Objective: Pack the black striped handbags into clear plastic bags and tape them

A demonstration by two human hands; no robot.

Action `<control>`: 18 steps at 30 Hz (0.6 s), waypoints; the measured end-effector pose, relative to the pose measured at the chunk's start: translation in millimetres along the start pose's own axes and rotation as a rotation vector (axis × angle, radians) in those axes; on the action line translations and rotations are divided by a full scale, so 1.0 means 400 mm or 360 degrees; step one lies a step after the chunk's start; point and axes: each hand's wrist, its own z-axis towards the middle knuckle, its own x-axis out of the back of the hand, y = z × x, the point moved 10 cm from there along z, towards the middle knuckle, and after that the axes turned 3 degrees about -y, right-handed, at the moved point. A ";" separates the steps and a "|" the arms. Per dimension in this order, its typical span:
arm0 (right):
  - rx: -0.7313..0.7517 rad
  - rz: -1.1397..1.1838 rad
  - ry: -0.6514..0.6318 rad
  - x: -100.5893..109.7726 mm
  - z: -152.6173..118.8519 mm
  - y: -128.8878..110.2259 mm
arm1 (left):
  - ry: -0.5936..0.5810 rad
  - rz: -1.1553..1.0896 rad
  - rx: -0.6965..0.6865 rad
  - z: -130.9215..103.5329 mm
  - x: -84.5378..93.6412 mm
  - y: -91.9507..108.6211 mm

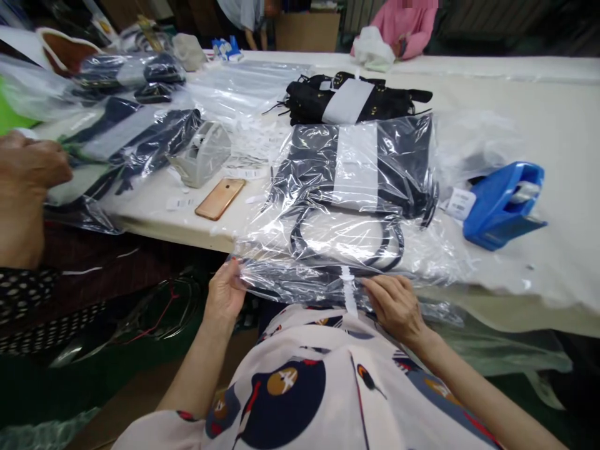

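Observation:
A clear plastic bag lies at the near edge of the table, with a dark folded bag inside it. A white paper band wraps the dark bag, and its dark handle loops point toward me. My left hand pinches the near left part of the plastic. On the near right part, my right hand has its fingers pressed together on the plastic. Between my hands a white strip hangs over the edge. Behind lies a black bag with its own paper band.
A blue tape dispenser stands at the right. Left of the plastic are a phone, a clear dispenser and wrapped bags. Another person's hand is at far left. Two people stand across the table.

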 end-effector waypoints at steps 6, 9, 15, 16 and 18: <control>-0.0178 -0.0024 0.0073 0.068 0.054 0.034 | -0.0476 0.1765 -0.0135 -0.172 -0.051 -0.048; -0.0184 -0.0058 0.0128 0.090 0.078 0.041 | -0.0972 0.2214 -0.1024 -0.274 -0.231 -0.026; -0.0159 -0.0078 0.0192 0.103 0.103 0.038 | -0.1831 0.2345 -0.2331 -0.370 -0.487 -0.169; -0.0159 -0.0063 0.0189 0.103 0.103 0.037 | -0.1845 0.2341 -0.2449 -0.370 -0.498 -0.190; -0.0174 -0.0036 0.0195 0.104 0.099 0.039 | -0.1813 0.2270 -0.2567 -0.372 -0.501 -0.209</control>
